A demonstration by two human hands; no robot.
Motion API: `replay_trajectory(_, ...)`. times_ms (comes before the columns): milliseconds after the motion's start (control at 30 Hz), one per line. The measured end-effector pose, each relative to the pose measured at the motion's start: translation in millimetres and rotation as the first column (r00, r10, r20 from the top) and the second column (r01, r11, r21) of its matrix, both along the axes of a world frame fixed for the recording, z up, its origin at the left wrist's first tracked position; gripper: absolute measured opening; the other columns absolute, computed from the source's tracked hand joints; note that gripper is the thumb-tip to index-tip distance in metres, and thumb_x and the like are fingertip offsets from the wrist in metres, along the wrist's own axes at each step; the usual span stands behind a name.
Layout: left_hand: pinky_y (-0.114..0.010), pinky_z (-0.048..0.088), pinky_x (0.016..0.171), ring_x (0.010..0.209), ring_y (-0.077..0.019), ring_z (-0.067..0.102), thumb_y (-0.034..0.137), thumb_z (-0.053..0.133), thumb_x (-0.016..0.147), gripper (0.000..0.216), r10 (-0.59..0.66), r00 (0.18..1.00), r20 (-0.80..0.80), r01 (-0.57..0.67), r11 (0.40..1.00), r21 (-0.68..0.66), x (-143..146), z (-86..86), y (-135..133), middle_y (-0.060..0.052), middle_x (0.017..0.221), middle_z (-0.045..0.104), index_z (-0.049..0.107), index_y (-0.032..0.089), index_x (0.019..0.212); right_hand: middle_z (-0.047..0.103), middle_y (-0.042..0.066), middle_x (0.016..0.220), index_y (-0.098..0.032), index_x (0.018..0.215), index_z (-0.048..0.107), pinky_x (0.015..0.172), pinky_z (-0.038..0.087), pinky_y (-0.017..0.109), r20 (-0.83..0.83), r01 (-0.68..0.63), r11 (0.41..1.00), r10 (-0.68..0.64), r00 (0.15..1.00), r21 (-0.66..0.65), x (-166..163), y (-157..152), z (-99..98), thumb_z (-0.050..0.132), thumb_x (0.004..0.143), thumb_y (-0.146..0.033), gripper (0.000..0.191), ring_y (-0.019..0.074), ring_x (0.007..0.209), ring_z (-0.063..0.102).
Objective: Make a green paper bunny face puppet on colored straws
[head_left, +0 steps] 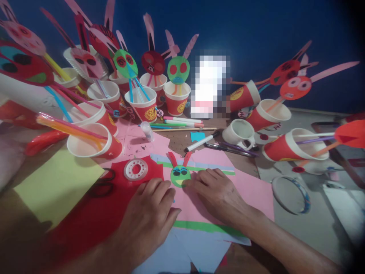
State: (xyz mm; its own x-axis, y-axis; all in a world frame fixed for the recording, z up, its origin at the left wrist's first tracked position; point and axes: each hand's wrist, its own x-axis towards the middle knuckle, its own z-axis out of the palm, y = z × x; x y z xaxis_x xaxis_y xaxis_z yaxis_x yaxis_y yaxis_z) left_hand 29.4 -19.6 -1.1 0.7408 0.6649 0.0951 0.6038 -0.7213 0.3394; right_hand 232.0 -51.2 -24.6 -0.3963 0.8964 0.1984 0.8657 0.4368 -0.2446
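Observation:
A small green paper face (180,176) with blue eyes and two red ears lies on a pink sheet (251,190). My right hand (218,194) rests flat on the pink sheet, fingertips touching the green face's lower right edge. My left hand (151,213) lies palm down just left of the face, fingers together, over the border of the red sheet (94,217) and the pink one. Neither hand holds anything that I can see.
A tape roll (136,169) and black scissors (101,186) lie on the red sheet, a yellow-green sheet (57,182) to the left. Red paper cups with straw-mounted paper faces (178,70) ring the back. Markers (199,142), a white mug (241,133) and a hoop (291,194) sit right.

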Motion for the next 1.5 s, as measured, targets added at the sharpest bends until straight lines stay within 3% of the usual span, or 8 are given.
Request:
replay_trajectory(167, -0.039, 0.045, 0.072, 0.085, -0.0233, 0.052, 0.022, 0.05, 0.083, 0.016, -0.001, 1.0, 0.008, 0.001, 0.996, -0.084, -0.6, 0.6, 2.4, -0.007, 0.09, 0.061, 0.061, 0.015, 0.094, 0.063, 0.004, 0.087, -0.021, 0.101, 0.06, 0.069, 0.033, 0.031, -0.207, -0.005, 0.99, -0.024, 0.978, -0.139, 5.4, 1.3, 4.7, 0.042, 0.086, -0.009, 0.025, 0.0179, 0.08, 0.053)
replay_trajectory(333, -0.04, 0.044, 0.073, 0.085, -0.0228, 0.051, 0.019, 0.05, 0.083, 0.014, 0.002, 1.0, 0.025, 0.0, 0.997, -0.077, -3.1, -0.7, 3.9, -0.007, 0.09, 0.06, 0.062, 0.016, 0.089, 0.065, 0.0, 0.092, -0.021, 0.097, 0.06, 0.075, 0.039, 0.026, -0.376, 0.065, 0.929, -0.211, 0.902, -0.364, 12.0, 7.0, 16.0, 0.045, 0.084, -0.007, 0.024, 0.0142, 0.085, 0.057)
replay_trajectory(533, -0.04, 0.043, 0.076, 0.087, -0.0228, 0.051, 0.018, 0.05, 0.083, 0.014, 0.005, 0.997, 0.08, -0.003, 1.0, -0.019, -6.3, -5.9, 4.5, -0.007, 0.092, 0.061, 0.063, 0.016, 0.088, 0.069, 0.0, 0.087, -0.024, 0.089, 0.066, 0.065, 0.04, 0.026, -0.234, 0.267, 0.822, -0.427, 0.873, -0.503, 10.0, 18.7, 25.2, 0.046, 0.084, -0.02, 0.021, 0.0168, 0.078, 0.061)
replay_trajectory(700, -0.039, 0.043, 0.077, 0.088, -0.0218, 0.05, 0.018, 0.05, 0.083, 0.013, 0.017, 0.991, 0.136, -0.015, 1.0, -0.016, -7.8, -11.0, 7.8, -0.006, 0.095, 0.06, 0.062, 0.017, 0.085, 0.069, 0.0, 0.078, -0.024, 0.09, 0.065, 0.055, 0.035, 0.025, -0.084, 0.368, 0.759, -0.482, 0.872, -0.537, -4.2, 30.5, 31.0, 0.057, 0.077, -0.031, 0.017, 0.0183, 0.07, 0.061)
replay_trajectory(1033, -0.038, 0.042, 0.079, 0.088, -0.0207, 0.05, 0.015, 0.046, 0.084, 0.015, 0.01, 0.988, 0.156, -0.005, 0.999, -0.031, -8.0, -13.3, 8.8, -0.006, 0.093, 0.058, 0.061, 0.017, 0.085, 0.064, -0.001, 0.07, -0.021, 0.086, 0.056, 0.053, 0.027, 0.024, 0.014, 0.363, 0.812, -0.401, 0.916, -0.456, -14.3, 32.2, 24.3, 0.06, 0.073, -0.025, 0.014, 0.0181, 0.065, 0.059)
replay_trajectory(1200, -0.036, 0.043, 0.082, 0.093, -0.0204, 0.051, 0.014, 0.043, 0.084, 0.02, 0.115, 0.965, 0.235, -0.075, 0.982, -0.172, -7.9, -8.0, 11.4, -0.007, 0.097, 0.059, 0.061, 0.017, 0.093, 0.064, -0.001, 0.07, -0.021, 0.09, 0.056, 0.054, 0.026, 0.024, -0.026, 0.354, 0.818, -0.408, 0.912, -0.453, -14.1, 29.6, 22.9, 0.058, 0.075, -0.025, 0.015, 0.0177, 0.064, 0.058)
replay_trajectory(1333, -0.033, 0.046, 0.081, 0.093, -0.0195, 0.057, 0.02, 0.041, 0.086, 0.029, 0.348, 0.893, 0.287, -0.181, 0.859, -0.478, -6.7, -0.7, 14.8, -0.008, 0.103, 0.06, 0.054, 0.018, 0.112, 0.065, 0.0, 0.071, -0.021, 0.092, 0.055, 0.054, 0.027, 0.024, -0.045, 0.325, 0.837, -0.382, 0.923, -0.439, -12.6, 27.8, 20.8, 0.058, 0.076, -0.026, 0.017, 0.0189, 0.066, 0.059)
replay_trajectory(1500, -0.025, 0.047, 0.05, 0.059, -0.0125, 0.059, 0.027, 0.045, 0.083, 0.039, 0.647, 0.742, 0.177, -0.141, 0.408, -0.902, -1.5, 9.2, 19.9, -0.01, 0.104, 0.062, 0.044, 0.017, 0.12, 0.064, -0.001, 0.068, -0.021, 0.094, 0.053, 0.054, 0.027, 0.024, -0.049, 0.321, 0.843, -0.377, 0.925, -0.432, -11.3, 27.4, 18.1, 0.058, 0.075, -0.025, 0.019, 0.0196, 0.067, 0.06)
